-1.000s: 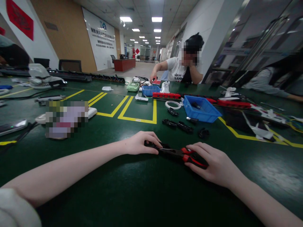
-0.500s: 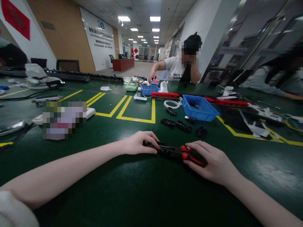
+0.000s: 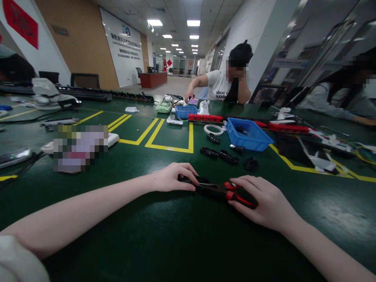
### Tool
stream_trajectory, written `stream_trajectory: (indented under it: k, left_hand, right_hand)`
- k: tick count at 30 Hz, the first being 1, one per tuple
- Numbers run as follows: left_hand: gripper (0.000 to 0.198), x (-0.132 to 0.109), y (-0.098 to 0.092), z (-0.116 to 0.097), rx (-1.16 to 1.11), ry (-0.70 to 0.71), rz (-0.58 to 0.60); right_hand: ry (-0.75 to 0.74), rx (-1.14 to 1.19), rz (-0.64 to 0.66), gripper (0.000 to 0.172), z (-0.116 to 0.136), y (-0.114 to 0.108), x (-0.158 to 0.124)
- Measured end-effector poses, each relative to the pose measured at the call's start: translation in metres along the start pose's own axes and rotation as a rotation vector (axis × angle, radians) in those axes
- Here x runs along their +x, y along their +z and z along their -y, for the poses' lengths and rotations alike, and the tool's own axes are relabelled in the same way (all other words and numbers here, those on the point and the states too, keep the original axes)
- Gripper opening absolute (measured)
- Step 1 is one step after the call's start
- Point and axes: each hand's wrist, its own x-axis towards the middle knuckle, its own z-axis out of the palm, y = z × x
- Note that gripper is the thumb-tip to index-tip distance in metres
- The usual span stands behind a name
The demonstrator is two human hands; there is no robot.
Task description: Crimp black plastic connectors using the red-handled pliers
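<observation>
My right hand [image 3: 264,201] is closed around the red-and-black handles of a pair of pliers [image 3: 226,190] lying low on the green table [image 3: 164,239]. The jaws of the pliers point left toward a small black part [image 3: 188,179]. My left hand [image 3: 173,177] presses down on that black part, fingers curled over it. Both hands rest on the table near its front middle.
Beyond the hands lie several black parts [image 3: 219,154], a blue bin [image 3: 249,135], a white ring [image 3: 214,129], red strips [image 3: 205,117] and yellow floor-style tape lines [image 3: 170,148]. A person in a white shirt [image 3: 219,88] sits across; another person's sleeve [image 3: 331,103] is at right.
</observation>
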Motion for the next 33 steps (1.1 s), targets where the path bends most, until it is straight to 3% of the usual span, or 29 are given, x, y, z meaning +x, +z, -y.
stream_trajectory:
  k: [33]
  left_hand:
    - [0.018,-0.0009,-0.0012,-0.0011,-0.008,-0.008,0.004]
  right_hand:
    - [0.032,0.08,0.02,0.036,0.0031,0.0079,-0.0044]
